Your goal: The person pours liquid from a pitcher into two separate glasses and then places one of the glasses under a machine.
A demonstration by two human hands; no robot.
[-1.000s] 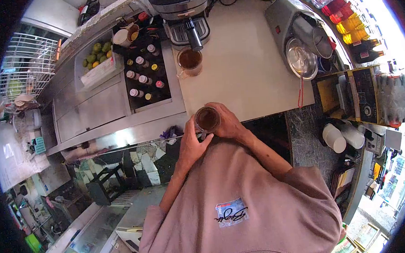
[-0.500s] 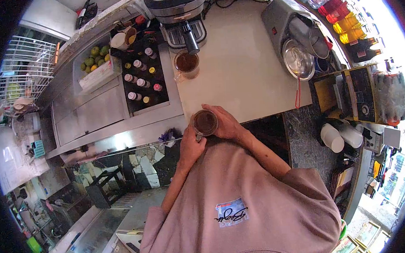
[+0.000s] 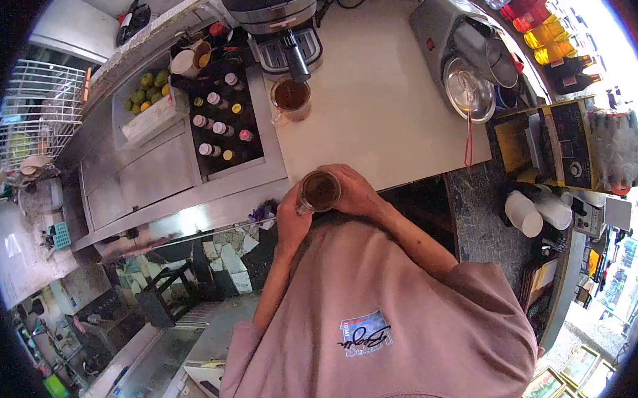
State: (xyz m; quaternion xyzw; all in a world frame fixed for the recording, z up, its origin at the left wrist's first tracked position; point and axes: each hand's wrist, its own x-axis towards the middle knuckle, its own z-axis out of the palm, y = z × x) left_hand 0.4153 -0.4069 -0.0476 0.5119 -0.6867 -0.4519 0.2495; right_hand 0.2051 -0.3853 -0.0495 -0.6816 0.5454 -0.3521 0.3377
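A clear glass mug of dark brown drink [image 3: 320,191] is between my hands at the near edge of the counter. My right hand [image 3: 353,191] wraps round its far and right side. My left hand [image 3: 292,216] closes on the left side, by the handle. Most of the fingertips are hidden behind the glass. Farther up the counter stands a second glass mug [image 3: 292,98] with brown drink, its handle towards the left. Just behind that mug is an espresso machine [image 3: 272,19] with a black-handled portafilter [image 3: 296,60].
Left of the pale countertop [image 3: 365,111], several capped bottles [image 3: 220,125] stand in a recess beside a plastic bin of green and orange fruit [image 3: 150,114]. A grey appliance [image 3: 436,34] and a round metal strainer or lid [image 3: 469,91] are at the right. Stacked white cups [image 3: 523,215] lie lower right.
The held mug has shifted very slightly left, and its handle shows more plainly beside my left fingers. The whole view has moved a little. Both hands keep their hold.
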